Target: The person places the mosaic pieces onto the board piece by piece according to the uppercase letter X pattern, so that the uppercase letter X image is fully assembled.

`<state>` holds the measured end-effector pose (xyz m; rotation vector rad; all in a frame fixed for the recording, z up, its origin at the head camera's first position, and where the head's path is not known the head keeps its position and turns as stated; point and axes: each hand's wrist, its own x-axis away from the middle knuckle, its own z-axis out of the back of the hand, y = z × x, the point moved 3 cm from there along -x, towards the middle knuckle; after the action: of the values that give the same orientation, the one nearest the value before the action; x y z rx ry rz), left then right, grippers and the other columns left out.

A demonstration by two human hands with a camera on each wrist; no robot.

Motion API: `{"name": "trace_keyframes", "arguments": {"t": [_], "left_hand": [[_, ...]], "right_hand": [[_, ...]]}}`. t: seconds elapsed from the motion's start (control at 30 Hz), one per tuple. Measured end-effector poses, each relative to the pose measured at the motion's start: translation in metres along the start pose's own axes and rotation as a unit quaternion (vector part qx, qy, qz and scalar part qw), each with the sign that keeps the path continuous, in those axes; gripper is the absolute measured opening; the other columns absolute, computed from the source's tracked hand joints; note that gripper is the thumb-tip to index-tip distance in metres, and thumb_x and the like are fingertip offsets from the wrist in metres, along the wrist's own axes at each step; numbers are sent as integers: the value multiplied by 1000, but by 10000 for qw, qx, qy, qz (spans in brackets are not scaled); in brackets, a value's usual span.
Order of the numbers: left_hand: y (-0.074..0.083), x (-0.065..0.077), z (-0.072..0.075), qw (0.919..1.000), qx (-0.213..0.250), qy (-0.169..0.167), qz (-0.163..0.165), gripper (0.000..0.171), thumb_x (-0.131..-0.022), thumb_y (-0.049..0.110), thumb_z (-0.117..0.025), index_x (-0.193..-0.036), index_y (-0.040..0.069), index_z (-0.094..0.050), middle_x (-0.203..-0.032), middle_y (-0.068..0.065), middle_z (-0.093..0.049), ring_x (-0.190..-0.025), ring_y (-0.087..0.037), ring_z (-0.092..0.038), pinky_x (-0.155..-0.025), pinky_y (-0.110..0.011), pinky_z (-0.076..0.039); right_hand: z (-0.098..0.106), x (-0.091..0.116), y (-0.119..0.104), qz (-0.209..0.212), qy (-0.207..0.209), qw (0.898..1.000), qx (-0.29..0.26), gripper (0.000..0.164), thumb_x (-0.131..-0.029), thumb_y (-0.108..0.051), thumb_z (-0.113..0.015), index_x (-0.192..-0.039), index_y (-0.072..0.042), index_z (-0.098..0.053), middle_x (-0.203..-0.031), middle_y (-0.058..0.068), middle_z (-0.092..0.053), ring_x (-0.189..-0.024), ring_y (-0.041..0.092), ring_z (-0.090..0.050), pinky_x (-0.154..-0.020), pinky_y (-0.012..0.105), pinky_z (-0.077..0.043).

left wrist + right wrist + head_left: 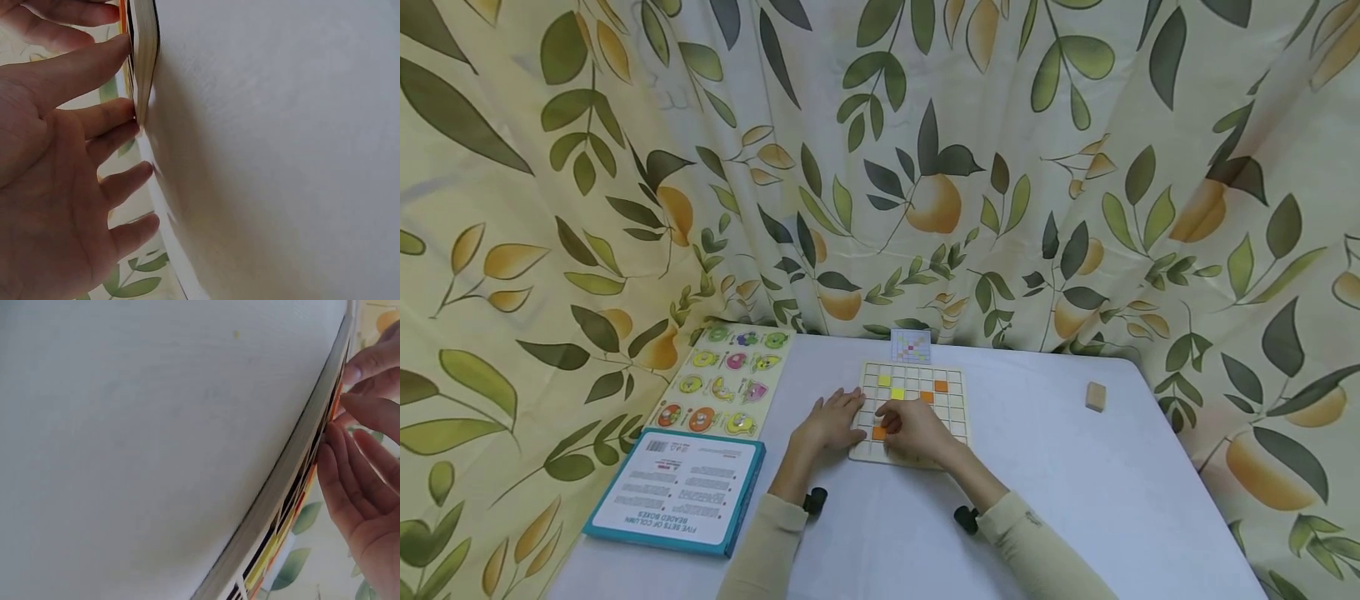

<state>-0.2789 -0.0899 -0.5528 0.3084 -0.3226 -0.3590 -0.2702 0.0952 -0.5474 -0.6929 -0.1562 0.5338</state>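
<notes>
A square white grid board (917,373) lies on the table, with yellow tiles (884,381) and orange tiles (941,387) in some of its cells. My left hand (829,423) rests along the board's left edge, its fingers fairly straight and the fingertips at the rim. In the left wrist view these fingers (125,184) meet the side of the board. Over the lower left of the board, my right hand (917,429) has curled fingers and pinches at an orange tile (878,433). Its palm side (356,487) shows beside the board's edge in the right wrist view.
Behind the board stands a small pattern card (911,346). A blue-edged box (681,492) and a sheet of cartoon fruit pictures (718,387) lie to the left. At the right sits a small wooden block (1096,397). A leaf-print curtain (880,167) hangs around the table.
</notes>
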Motion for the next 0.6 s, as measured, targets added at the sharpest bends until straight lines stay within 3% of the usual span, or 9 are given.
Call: {"name": "trace_keyframes", "arguments": {"t": [0.2,0.4,0.6], "left_hand": [[1,2,3,9999,61,141,43,74,-100,39,-68,-161,10,-40,-170,-5,-31,-158,-38,-21,-124,-65,-19],[1,1,2,9996,-71,206,197,75,-99,42,-69,-161,13,-41,-170,-2,-32,-159,-36,-17,-126,-63,-15],[1,4,9,9979,-20,588,261,74,-100,41,-68,-162,14,-39,-171,-4,-30,-160,-36,-15,-127,-62,-13]], "right_hand": [[13,11,4,-155,245,9996,-34,37,-86,-2,-79,-122,-5,-73,-104,2,-75,-93,13,-70,-85,32,-60],[33,21,17,-138,635,9978,125,27,-90,-8,-79,-117,-4,-76,-107,5,-76,-97,20,-72,-86,37,-61],[56,30,35,-568,1095,9914,431,28,-91,-12,-78,-118,-5,-77,-120,9,-75,-122,34,-66,-103,55,-52]]}}
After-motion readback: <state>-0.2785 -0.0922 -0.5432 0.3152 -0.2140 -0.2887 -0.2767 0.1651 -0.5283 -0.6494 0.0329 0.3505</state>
